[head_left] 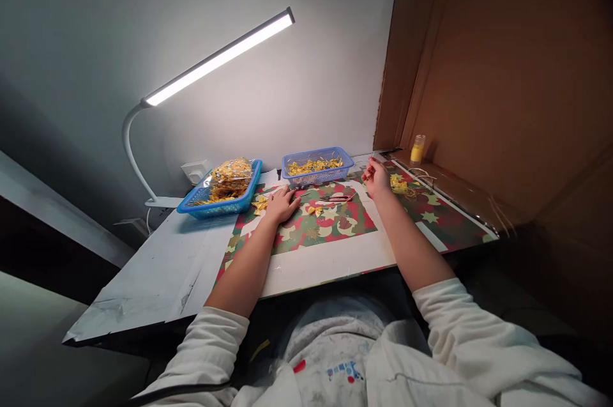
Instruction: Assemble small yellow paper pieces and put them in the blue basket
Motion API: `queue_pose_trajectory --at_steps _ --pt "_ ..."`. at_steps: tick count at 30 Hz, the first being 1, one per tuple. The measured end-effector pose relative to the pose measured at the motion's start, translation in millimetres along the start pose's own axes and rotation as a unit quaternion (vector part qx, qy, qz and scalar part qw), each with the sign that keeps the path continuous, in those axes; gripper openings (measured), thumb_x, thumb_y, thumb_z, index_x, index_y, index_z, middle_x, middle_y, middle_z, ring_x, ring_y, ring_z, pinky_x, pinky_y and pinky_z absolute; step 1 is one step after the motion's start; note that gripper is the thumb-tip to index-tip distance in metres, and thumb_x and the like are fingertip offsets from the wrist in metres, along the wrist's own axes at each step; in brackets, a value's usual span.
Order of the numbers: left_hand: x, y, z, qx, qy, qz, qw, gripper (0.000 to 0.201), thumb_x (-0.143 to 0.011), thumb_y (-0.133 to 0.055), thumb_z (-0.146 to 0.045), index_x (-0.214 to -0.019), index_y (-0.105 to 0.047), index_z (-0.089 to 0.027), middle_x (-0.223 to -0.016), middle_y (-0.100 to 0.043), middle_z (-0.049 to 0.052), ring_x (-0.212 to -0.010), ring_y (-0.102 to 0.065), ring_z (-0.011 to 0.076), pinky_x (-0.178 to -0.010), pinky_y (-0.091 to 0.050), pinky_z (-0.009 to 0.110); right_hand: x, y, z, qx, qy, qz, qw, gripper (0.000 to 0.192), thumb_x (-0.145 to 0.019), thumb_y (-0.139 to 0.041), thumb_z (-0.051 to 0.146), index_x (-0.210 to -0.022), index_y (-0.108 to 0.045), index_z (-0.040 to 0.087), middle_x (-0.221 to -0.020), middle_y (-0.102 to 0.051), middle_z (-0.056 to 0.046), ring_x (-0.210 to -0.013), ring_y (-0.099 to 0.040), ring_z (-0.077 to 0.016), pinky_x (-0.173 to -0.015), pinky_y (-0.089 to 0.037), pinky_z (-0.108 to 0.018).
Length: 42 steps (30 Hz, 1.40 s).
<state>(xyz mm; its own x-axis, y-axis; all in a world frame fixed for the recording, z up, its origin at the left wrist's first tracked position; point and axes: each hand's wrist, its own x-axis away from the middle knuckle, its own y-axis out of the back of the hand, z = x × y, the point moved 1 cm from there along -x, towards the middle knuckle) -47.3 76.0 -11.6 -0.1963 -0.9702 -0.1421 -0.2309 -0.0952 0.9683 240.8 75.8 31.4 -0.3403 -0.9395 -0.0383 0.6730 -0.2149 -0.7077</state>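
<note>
My left hand [281,204] rests palm down on the patterned red-and-green mat [335,228], fingers spread, next to small yellow bows [260,204]. My right hand [376,178] is raised slightly above the mat's far right part, fingers pinched on what looks like a thin thread or wire. A yellow bow [315,209] and small scissors [336,199] lie between the hands. A pile of yellow pieces [399,185] sits just right of my right hand.
Two blue baskets stand at the back: the left one [220,205] holds bagged yellow bows, the right one [317,170] loose yellow pieces. A lit desk lamp [218,59] arches overhead. A cardboard wall [502,87] and a small yellow bottle [417,149] stand at right.
</note>
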Motion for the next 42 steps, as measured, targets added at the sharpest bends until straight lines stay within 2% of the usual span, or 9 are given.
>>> queue_pose_trajectory --at_steps 8,10,15,21,27,31,34,37,42 --pt "3 2.2 -3 -0.012 -0.006 -0.011 1.0 0.053 -0.091 -0.036 -0.049 -0.133 -0.052 -0.021 -0.143 -0.047 0.013 -0.135 -0.036 0.0315 -0.113 -0.015 0.055 4 -3 -1 -0.005 -0.01 -0.017 1.0 0.014 -0.074 -0.065 0.02 -0.072 -0.052 0.02 -0.046 -0.042 0.012 -0.034 -0.03 -0.0016 -0.036 -0.029 -0.015" --pt "3 2.7 -4 -0.026 -0.001 -0.009 1.0 0.055 -0.09 -0.036 -0.051 -0.133 -0.053 -0.022 -0.144 -0.045 0.014 -0.136 -0.035 0.0326 -0.113 -0.013 0.058 4 -4 -2 -0.005 -0.012 -0.02 1.0 0.013 -0.075 -0.064 0.019 -0.072 -0.052 0.02 -0.046 -0.042 0.012 -0.034 -0.03 -0.0015 -0.037 -0.028 -0.014" --pt "2 1.8 -4 -0.035 0.003 0.008 0.999 0.057 -0.089 -0.035 -0.055 -0.134 -0.051 -0.024 -0.157 -0.024 0.01 -0.143 -0.02 0.0345 -0.113 -0.008 0.06 5 -4 -4 -0.004 -0.011 -0.017 1.0 0.017 -0.074 -0.065 0.019 -0.071 -0.049 0.02 -0.046 -0.04 0.012 -0.034 -0.029 -0.0017 -0.037 -0.028 -0.015" --pt "0 1.1 -4 -0.019 -0.006 0.018 1.0 0.048 -0.091 -0.035 -0.043 -0.132 -0.051 -0.023 -0.152 -0.036 0.009 -0.141 -0.028 0.0303 -0.114 -0.005 0.06 7 -6 -6 0.027 -0.011 -0.003 1.0 0.018 -0.073 -0.067 0.022 -0.073 -0.049 0.02 -0.047 -0.04 0.012 -0.035 -0.03 -0.0017 -0.037 -0.026 -0.015" --pt "3 2.6 -5 0.015 -0.014 -0.035 0.999 0.041 -0.087 -0.045 -0.035 -0.124 -0.057 -0.021 -0.141 -0.05 0.011 -0.133 -0.04 0.0301 -0.115 -0.011 0.056 20 -17 -33 0.12 0.001 0.068 0.99 0.023 -0.066 -0.072 0.03 -0.071 -0.053 0.019 -0.049 -0.044 0.01 -0.04 -0.032 -0.0029 -0.04 -0.024 -0.017" --pt "2 3.7 0 0.083 0.008 -0.092 0.992 0.043 -0.077 -0.051 -0.018 -0.119 -0.06 -0.018 -0.131 -0.058 0.013 -0.122 -0.051 0.0305 -0.11 -0.027 0.053 38 -26 -62 0.235 0.01 0.149 0.96 0.021 -0.064 -0.069 0.034 -0.071 -0.056 0.019 -0.054 -0.048 0.007 -0.048 -0.041 -0.0063 -0.045 -0.031 -0.019" --pt "0 4.8 6 0.193 0.027 -0.137 0.971 0.038 -0.075 -0.052 -0.014 -0.111 -0.064 -0.017 -0.122 -0.064 0.012 -0.11 -0.059 0.0283 -0.103 -0.039 0.047 50 -28 -80 0.314 0.029 0.215 0.924 0.017 -0.066 -0.065 0.034 -0.07 -0.058 0.019 -0.056 -0.052 0.005 -0.052 -0.045 -0.0088 -0.049 -0.036 -0.021" --pt "0 4.5 5 0.348 0.016 -0.152 0.925 0.031 -0.074 -0.057 -0.02 -0.104 -0.066 -0.015 -0.11 -0.069 0.012 -0.097 -0.064 0.0249 -0.092 -0.048 0.041 57 -27 -88 0.37 0.058 0.266 0.888 0.014 -0.069 -0.062 0.032 -0.071 -0.058 0.019 -0.058 -0.054 0.004 -0.055 -0.049 -0.0109 -0.053 -0.039 -0.024" --pt "4 0.4 -14 0.52 -0.015 -0.086 0.849 0.041 -0.067 -0.072 -0.043 -0.096 -0.069 -0.014 -0.097 -0.072 0.011 -0.082 -0.066 0.0214 -0.081 -0.052 0.038 61 -24 -92 0.4 0.065 0.315 0.858 0.012 -0.073 -0.059 0.031 -0.072 -0.057 0.019 -0.061 -0.059 0.002 -0.056 -0.054 -0.0122 -0.055 -0.043 -0.024"
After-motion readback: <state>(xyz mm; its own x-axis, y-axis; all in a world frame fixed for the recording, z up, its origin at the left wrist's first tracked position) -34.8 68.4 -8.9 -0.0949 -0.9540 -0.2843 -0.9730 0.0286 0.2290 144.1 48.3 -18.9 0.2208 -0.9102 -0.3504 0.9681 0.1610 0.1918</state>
